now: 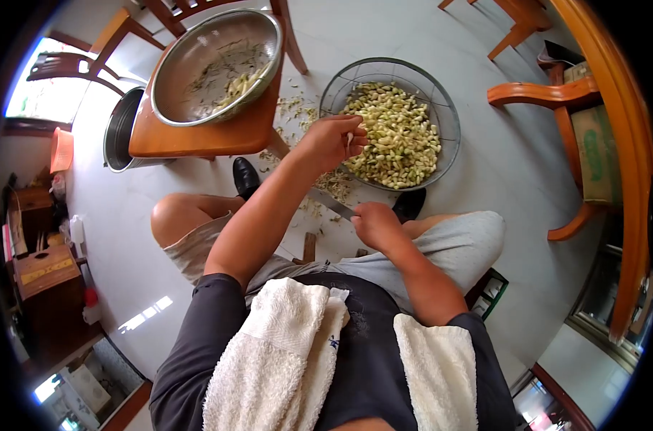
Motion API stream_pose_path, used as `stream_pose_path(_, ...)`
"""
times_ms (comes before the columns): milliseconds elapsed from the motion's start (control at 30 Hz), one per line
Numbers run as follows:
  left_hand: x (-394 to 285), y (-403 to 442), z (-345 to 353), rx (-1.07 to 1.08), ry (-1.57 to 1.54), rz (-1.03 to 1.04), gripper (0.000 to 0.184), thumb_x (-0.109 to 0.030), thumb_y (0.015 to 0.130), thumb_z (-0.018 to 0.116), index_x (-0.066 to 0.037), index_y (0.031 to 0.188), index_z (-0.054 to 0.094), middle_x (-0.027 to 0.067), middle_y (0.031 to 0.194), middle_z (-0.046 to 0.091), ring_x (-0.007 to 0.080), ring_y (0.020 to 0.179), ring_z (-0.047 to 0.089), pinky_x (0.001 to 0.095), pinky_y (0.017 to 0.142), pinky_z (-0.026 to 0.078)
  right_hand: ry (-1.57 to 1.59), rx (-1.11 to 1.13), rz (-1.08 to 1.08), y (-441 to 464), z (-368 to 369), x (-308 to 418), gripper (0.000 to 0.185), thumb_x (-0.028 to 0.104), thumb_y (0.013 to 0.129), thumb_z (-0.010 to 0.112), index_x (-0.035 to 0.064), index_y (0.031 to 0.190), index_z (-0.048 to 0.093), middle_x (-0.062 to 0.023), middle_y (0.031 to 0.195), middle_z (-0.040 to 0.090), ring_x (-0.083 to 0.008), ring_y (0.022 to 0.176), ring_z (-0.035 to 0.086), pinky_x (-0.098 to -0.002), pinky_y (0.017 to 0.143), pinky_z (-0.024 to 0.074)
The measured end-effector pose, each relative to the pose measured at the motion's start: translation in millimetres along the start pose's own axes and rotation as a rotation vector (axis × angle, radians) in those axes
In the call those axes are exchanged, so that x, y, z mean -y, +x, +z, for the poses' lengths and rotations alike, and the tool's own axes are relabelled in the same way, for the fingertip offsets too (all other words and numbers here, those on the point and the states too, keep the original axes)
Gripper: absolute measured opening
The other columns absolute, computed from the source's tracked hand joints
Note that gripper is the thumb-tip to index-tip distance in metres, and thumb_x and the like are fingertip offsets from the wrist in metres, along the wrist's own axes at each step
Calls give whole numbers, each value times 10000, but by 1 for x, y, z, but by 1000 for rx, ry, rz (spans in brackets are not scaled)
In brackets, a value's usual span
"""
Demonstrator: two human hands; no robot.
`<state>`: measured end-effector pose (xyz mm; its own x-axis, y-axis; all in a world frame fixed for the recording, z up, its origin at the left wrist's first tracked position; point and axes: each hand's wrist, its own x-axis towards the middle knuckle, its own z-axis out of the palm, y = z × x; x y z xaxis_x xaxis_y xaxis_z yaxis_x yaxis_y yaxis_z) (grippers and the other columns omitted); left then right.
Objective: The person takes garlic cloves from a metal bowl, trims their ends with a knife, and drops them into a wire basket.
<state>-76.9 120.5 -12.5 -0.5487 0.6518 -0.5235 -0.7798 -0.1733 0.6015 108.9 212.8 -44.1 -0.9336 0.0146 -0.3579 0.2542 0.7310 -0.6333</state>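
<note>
1. Your right hand (pixel 378 227), at the centre of the frame, is closed around the knife (pixel 334 204), its blade pointing to the upper left.
2. Your left hand (pixel 334 141), upper centre, has curled fingers; you cannot tell whether they grip anything.
3. The pale green pieces (pixel 402 136) lie heaped in the wire basket (pixel 451 121), upper centre, just beside your left hand.
4. Longer pieces (pixel 242 85) sit in the metal bowl (pixel 174 92), upper left, on the chair (pixel 247 136).
5. Far right, the cardboard box (pixel 601 169) bears green print, unreadable; the dark blue mark on your towel (pixel 269 359), lower centre, is too small to read.
</note>
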Motion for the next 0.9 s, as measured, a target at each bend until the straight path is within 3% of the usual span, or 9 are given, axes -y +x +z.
stream_pose_path(67, -4, 6, 10, 39, -30, -19, 283, -42, 915, 506, 86, 1166, 489, 136, 960, 583, 198, 811, 591, 324, 714, 521, 10, -12, 23, 1, -2, -2, 180, 179, 820, 590, 5, 801, 633, -220, 833, 617, -415, 832, 586, -481, 751, 453)
stream_pose_path(100, -6, 7, 7, 133, -45, -37, 343, 35, 890, 464, 110, 1224, 435, 182, 1044, 561, 242, 917, 598, 344, 817, 533, 25, -21, 43, 0, -6, 0, 180, 180, 818, 588, 7, 799, 635, -219, 830, 618, -414, 834, 586, -481, 752, 454)
stream_pose_path(300, -15, -42, 4, 112, 149, 178, 326, 44, 887, 511, 125, 1198, 454, 190, 1107, 568, 248, 1006, 615, 315, 898, 521, 151, -125, 70, -1, -24, 4, 159, 181, 800, 591, 35, 810, 653, -214, 814, 623, -398, 827, 594, -478, 743, 463)
stream_pose_path(433, -14, -73, -11, 19, 230, 261, 260, 11, 880, 580, 73, 1126, 523, 172, 1046, 605, 225, 922, 651, 321, 841, 547, 204, -237, 99, 0, -38, 7, 127, 148, 793, 615, 27, 802, 653, -214, 807, 623, -395, 786, 609, -439, 681, 480)
stream_pose_path(567, -11, -86, -39, 75, 80, 290, 174, 8, 867, 606, 51, 1035, 596, 128, 966, 628, 214, 856, 655, 340, 789, 559, 321, -444, -48, 0, -42, 10, 137, 104, 819, 630, -24, 862, 651, -118, 651, 593, -183, 557, 558, -305, 559, 439)
stream_pose_path(667, -4, -90, -51, -10, 90, 378, 201, 3, 861, 620, 51, 1056, 611, 106, 906, 633, 182, 773, 632, 293, 706, 540, 432, -459, -28, -1, -45, 19, 128, 83, 834, 623, -35, 873, 651, -71, 635, 580, -144, 554, 530, -284, 548, 423)
stream_pose_path(767, -4, -93, -55, -72, 178, 441, 242, 1, 849, 639, 41, 1087, 621, 79, 843, 633, 138, 703, 584, 253, 630, 491, 483, -465, -64, -1, -45, 22, 123, 67, 840, 624, -40, 892, 654, -39, 649, 572, -107, 582, 505, -258, 540, 400)
stream_pose_path(867, -4, -99, -52, -191, 362, 484, 199, -4, 838, 654, 36, 1032, 631, 56, 816, 631, 115, 668, 557, 234, 599, 459, 435, -510, -212, -5, -51, 31, 129, 56, 832, 638, -37, 920, 655, -73, 729, 609, -133, 635, 554, -259, 571, 433)
stream_pose_path(900, -4, -100, -53, -204, 351, 466, 181, -10, 830, 668, 34, 1003, 632, 45, 798, 626, 104, 657, 552, 226, 591, 454, 408, -542, -263, -7, -53, 34, 138, 43, 818, 644, -23, 938, 660, -92, 776, 619, -179, 670, 580, -276, 607, 454)
